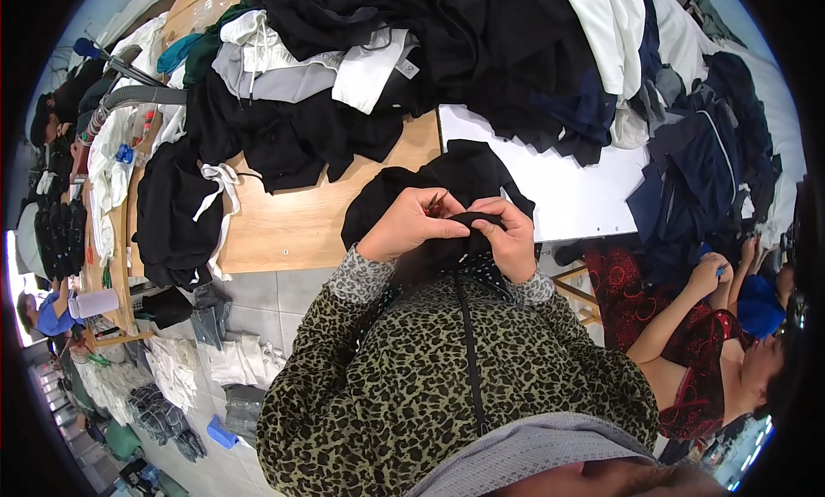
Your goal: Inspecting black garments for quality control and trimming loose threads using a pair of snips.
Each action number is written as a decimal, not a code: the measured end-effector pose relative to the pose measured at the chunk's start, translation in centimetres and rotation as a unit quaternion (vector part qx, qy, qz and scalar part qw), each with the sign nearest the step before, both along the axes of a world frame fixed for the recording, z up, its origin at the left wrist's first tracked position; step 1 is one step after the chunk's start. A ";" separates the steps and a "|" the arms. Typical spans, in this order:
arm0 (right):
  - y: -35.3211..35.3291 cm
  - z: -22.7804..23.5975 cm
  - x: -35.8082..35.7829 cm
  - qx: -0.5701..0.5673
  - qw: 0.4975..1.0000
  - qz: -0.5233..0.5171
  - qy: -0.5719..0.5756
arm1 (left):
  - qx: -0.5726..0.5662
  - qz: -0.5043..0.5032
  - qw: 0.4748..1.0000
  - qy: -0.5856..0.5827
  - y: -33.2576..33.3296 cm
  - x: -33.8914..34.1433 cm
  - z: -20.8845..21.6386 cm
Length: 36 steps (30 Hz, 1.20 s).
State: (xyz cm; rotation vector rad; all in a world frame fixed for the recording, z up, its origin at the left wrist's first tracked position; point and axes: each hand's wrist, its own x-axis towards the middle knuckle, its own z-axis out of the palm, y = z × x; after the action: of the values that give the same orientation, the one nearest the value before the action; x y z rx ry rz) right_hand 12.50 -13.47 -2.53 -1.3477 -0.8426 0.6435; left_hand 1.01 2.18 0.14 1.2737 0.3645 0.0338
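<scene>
A black garment (pixel 455 168) lies bunched at the table's front edge, right before my body. My left hand (pixel 412 224) is closed, thumb and fingers pinching a fold of it. A small dark pointed tool, which looks like thread snips (pixel 436 205), shows between the fingers of that hand; most of it is hidden. Close by on the right, my right hand (pixel 509 236) pinches the same fold between thumb and fingers. The black cloth is stretched in a short band from one hand to the other.
Black clothes (pixel 430 24) are heaped along the back, with white shorts (pixel 258 41) among them. Another black garment with white ties (pixel 176 213) hangs over the wooden table (pixel 284 230) at left. Navy garments (pixel 687 166) lie right, beside a seated co-worker in dark red (pixel 636 299).
</scene>
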 end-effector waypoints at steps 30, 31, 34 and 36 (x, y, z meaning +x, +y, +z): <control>-0.1 -0.9 -0.1 0.054 0.991 -0.081 -0.093 | 0.154 0.061 0.985 -0.044 -1.6 -0.3 0.1; -0.1 -1.0 -0.2 0.063 0.991 -0.082 -0.085 | 0.154 0.061 0.985 -0.045 -1.7 -0.3 0.2; -0.2 -1.1 -0.2 0.081 0.991 -0.078 -0.072 | 0.181 0.066 0.981 -0.029 -1.9 -0.2 0.5; -0.3 -1.0 -0.3 0.090 0.991 -0.074 -0.067 | 0.191 0.078 0.978 -0.030 -2.0 0.0 0.3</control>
State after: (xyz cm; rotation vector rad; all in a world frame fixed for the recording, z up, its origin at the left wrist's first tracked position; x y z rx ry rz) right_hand 12.15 -13.76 -3.57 -1.2855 -0.8783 0.3555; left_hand 0.98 0.22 0.44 1.6172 0.4180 0.2878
